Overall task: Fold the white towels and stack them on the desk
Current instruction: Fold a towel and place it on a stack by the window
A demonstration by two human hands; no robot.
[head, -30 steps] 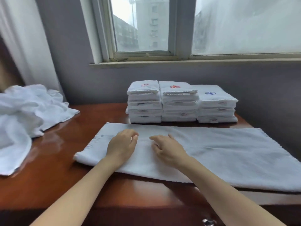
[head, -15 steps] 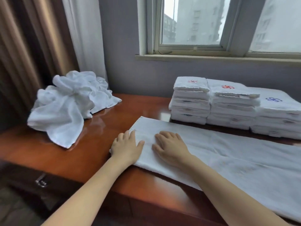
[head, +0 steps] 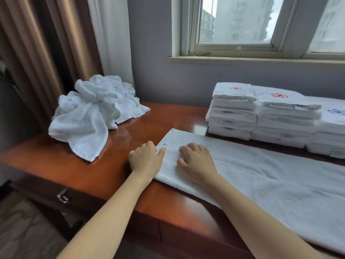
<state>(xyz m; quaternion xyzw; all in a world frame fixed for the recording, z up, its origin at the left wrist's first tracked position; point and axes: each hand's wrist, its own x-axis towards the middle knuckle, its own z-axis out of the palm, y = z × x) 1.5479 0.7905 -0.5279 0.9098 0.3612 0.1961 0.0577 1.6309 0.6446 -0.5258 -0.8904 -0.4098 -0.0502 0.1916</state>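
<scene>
The dark wooden surface [head: 74, 171] fills the view, and along its near side lies the long towel [head: 270, 180], folded into a narrow band and running off to the right. Behind it, against the wall under the window, stand the folded stacks [head: 261, 116], three side by side, touching, with red and blue emblems on top. At the far left of the surface sits the loose heap [head: 89, 116] of towels yet to be folded, well apart from the band. And now the hands: a second ago both lay flat nearer the middle of the cloth, and they have since slid out to its left end. The left hand [head: 145, 159] sits right at the short hem, thumb on top of the cloth and fingers curled at the edge, apparently pinching it. The right hand [head: 197, 163] rests just beside it on the towel, fingers bent with the tips dug in; whether they have gathered any cloth cannot be told. Smoothing looks finished, then, and the end seems about to be lifted and carried across for the next fold.
</scene>
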